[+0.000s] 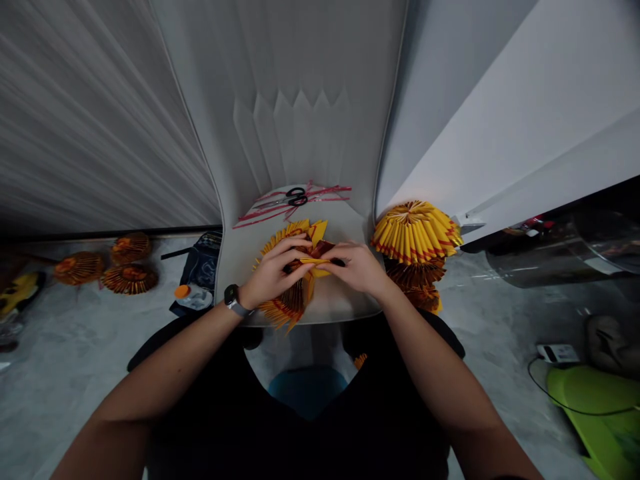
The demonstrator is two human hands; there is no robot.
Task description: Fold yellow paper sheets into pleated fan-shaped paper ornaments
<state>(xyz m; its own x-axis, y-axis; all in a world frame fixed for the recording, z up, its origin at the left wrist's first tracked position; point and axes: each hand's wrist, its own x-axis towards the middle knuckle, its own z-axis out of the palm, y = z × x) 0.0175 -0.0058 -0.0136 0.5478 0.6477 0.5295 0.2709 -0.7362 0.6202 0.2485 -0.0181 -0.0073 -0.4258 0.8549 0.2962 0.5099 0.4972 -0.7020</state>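
Note:
A yellow pleated paper fan piece (287,303) with red edging lies on the grey chair seat (345,300). My left hand (283,267) is closed over its pleats, thumb and fingers pinching the folded paper. From the other side my right hand (357,267) pinches a yellow and red fold of paper between thumb and fingers. The two hands nearly meet at this fold. Beyond them, scissors with black handles (297,197) rest on strips of red plastic tie (265,215). Part of the fan is hidden under my left hand.
Finished-looking pleated paper rosettes (417,233) are stacked right of the chair. Several more rosettes (131,279) sit on the floor at left, near a bottle with an orange cap (193,297). A green plastic object (595,407) and a cable lie at lower right. The chair back (300,60) rises ahead.

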